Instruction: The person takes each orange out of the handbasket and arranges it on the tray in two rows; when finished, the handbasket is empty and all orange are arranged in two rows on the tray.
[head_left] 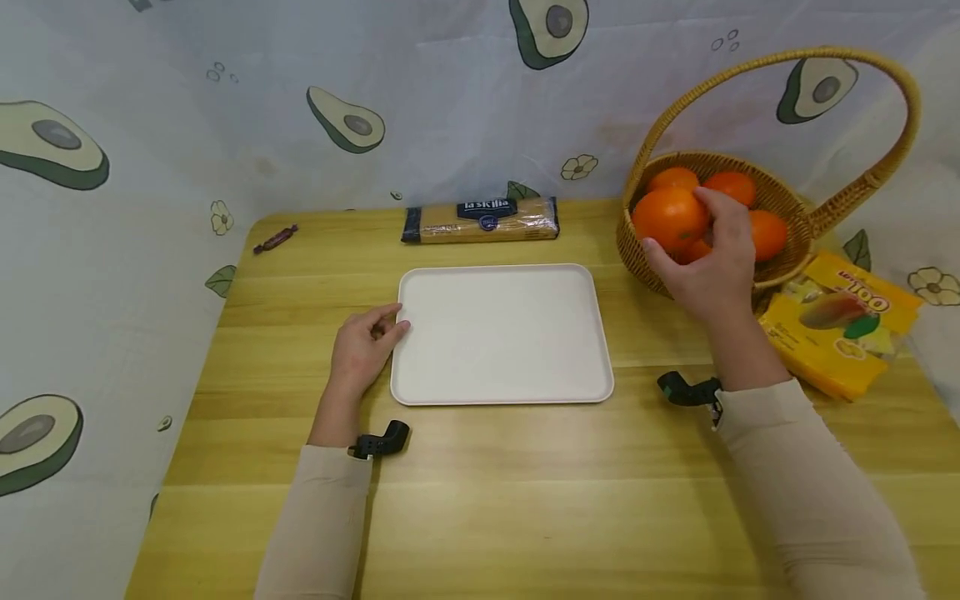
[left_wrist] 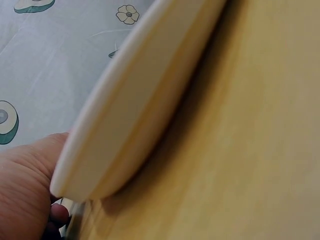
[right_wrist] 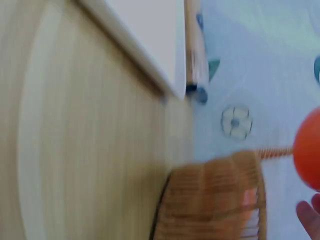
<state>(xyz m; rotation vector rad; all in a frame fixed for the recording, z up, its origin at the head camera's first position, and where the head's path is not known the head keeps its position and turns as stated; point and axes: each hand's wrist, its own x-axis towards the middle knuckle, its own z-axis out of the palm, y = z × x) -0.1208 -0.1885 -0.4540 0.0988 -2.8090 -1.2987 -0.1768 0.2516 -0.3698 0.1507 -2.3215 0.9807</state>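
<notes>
My right hand (head_left: 716,258) holds an orange (head_left: 670,218) between thumb and fingers at the wicker basket (head_left: 637,254). In the right wrist view this orange (right_wrist: 309,150) shows above the basket's rim, with fingertips just under it. Several more oranges (head_left: 767,233) lie inside the basket. On the table's middle lies a white rectangular tray (head_left: 502,333). My left hand (head_left: 362,346) pinches its left rim, thumb and forefinger at the edge. From the left wrist, the thumb side of that hand (left_wrist: 25,175) passes behind the tray's raised rim (left_wrist: 115,110), partly hidden.
A pasta packet (head_left: 480,222) lies behind the tray along the table's back edge. At the far left back is a small wrapped candy (head_left: 275,239). A yellow snack bag with a mango picture (head_left: 840,321) leans beside the basket, whose tall handle (head_left: 825,54) arches over it.
</notes>
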